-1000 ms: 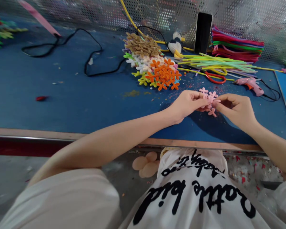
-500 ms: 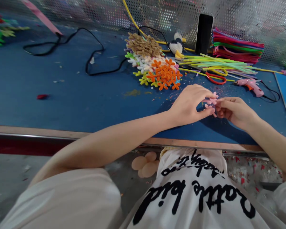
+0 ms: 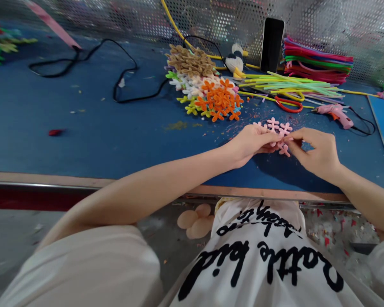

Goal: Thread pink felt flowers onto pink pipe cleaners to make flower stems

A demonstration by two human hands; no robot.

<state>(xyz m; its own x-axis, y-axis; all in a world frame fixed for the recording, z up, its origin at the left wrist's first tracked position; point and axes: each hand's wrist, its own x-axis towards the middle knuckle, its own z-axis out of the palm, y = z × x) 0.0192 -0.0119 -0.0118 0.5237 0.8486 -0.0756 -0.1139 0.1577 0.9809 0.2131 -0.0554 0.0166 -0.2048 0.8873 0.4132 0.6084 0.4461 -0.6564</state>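
Several pink pipe-cleaner flowers (image 3: 286, 128) are bunched between my two hands, just above the blue tabletop (image 3: 121, 145). My left hand (image 3: 254, 140) is closed on them from the left, thumb on top, with petals poking out past its fingers. From the right, my right hand (image 3: 316, 149) pinches a piece at the edge of the bunch between thumb and forefinger. Exactly which part the right fingertips grip is too small to make out. Behind the left hand lies a heap of pipe-cleaner flowers, with orange ones (image 3: 222, 100) in front and brown ones (image 3: 192, 62) at the back.
Red-handled scissors (image 3: 289, 105) lie by loose yellow and green pipe cleaners (image 3: 291, 83). A pink glue gun (image 3: 336, 115) rests right of them. Behind stand a phone (image 3: 272, 44) and a stack of coloured pipe cleaners (image 3: 318, 62). A black cord (image 3: 137, 100) snakes across the left.
My left hand has turned from a side pinch to a thumb-on-top hold, so more pink flowers show, fanned out. My right hand has shifted slightly, its fingertips still at the flowers.
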